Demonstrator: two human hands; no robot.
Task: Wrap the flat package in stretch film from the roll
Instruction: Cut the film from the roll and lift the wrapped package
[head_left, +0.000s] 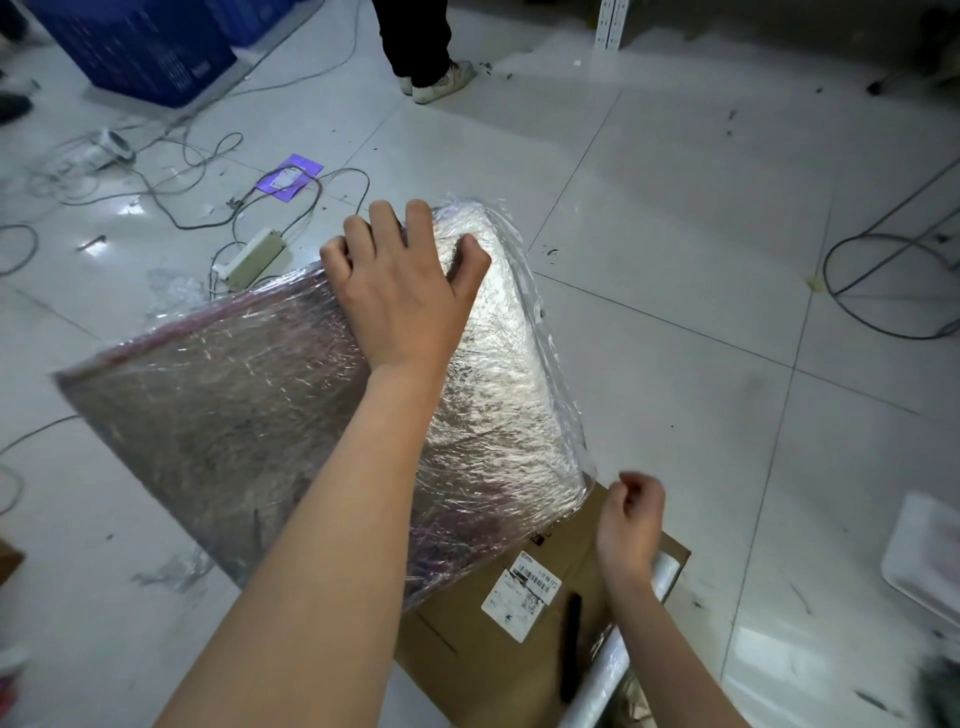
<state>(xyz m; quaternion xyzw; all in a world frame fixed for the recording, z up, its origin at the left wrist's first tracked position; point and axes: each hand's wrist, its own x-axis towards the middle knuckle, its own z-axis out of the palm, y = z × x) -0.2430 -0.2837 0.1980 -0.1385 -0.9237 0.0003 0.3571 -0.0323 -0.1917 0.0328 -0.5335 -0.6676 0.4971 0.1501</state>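
Left hand spread wide, palm down, pressed flat on the far part of the package, fingers reaching its far edge. Package silvery, already covered in crinkled film, tilted, near corner resting on a cardboard box just left of the right hand. Right hand loosely curled, fingertips pinched together just beside the package's near right corner; whether any film sits between them cannot be told. Film roll under the right wrist, lying along the box's right edge. Black marker on the box, left of the roll. Tiled floor beyond both hands.
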